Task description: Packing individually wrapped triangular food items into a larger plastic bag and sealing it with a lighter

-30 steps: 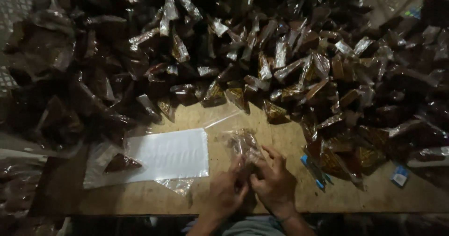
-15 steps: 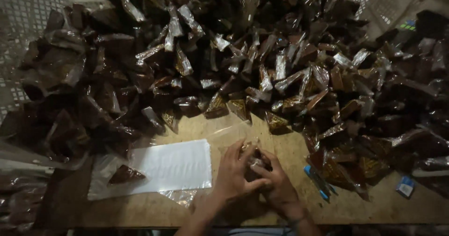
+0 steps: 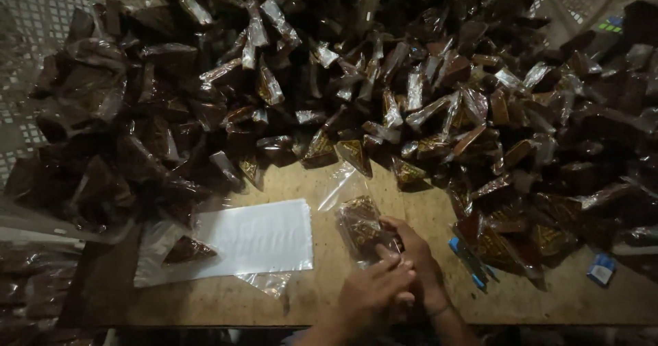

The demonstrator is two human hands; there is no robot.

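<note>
Both my hands meet near the table's front edge, right of centre. My left hand (image 3: 373, 291) and my right hand (image 3: 415, 253) together grip a clear plastic bag (image 3: 360, 226) with brown triangular packets inside it. The bag's open mouth points up and away from me. A large heap of brown triangular packets in clear wrap (image 3: 356, 92) covers the far half of the table. To the left of my hands lies a flat stack of clear bags with a white sheet (image 3: 257, 236), one brown packet (image 3: 186, 250) resting on its left end.
The wooden table (image 3: 322, 298) shows bare board around my hands. A blue strip-shaped object (image 3: 469, 264) lies just right of my hands, and a small blue and white box (image 3: 601, 269) sits further right. White lattice crates (image 3: 27, 37) stand at the back left and right.
My hands have shifted slightly on the bag and my left hand now lies lower, over my right. The camera has tilted so the heap fills more of the view.
</note>
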